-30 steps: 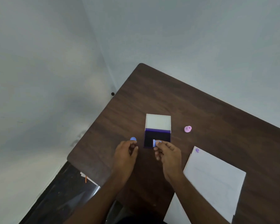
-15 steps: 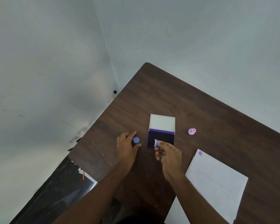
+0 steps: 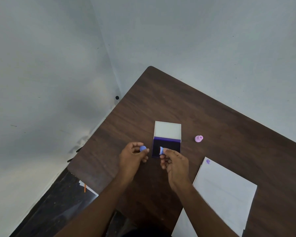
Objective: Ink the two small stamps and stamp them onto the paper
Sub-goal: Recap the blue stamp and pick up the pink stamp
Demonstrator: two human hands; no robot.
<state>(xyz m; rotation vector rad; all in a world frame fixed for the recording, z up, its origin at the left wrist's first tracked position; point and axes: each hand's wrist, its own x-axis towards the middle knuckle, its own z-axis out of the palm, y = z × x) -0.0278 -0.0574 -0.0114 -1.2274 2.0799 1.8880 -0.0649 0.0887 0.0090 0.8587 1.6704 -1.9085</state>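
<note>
The right hand (image 3: 175,165) pinches a small, light, rigid blue plastic stamp (image 3: 161,150) by its barrel; the left hand (image 3: 132,157) pinches its round blue cap (image 3: 142,148).

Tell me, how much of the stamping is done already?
One purple print already sits at the paper's top corner, and the pink stamp stands aside, so it may be finished. Right now the right hand pinches the blue stamp over the open ink pad, while the left hand holds its blue cap. Still left: inking it and pressing it onto the paper.
</note>
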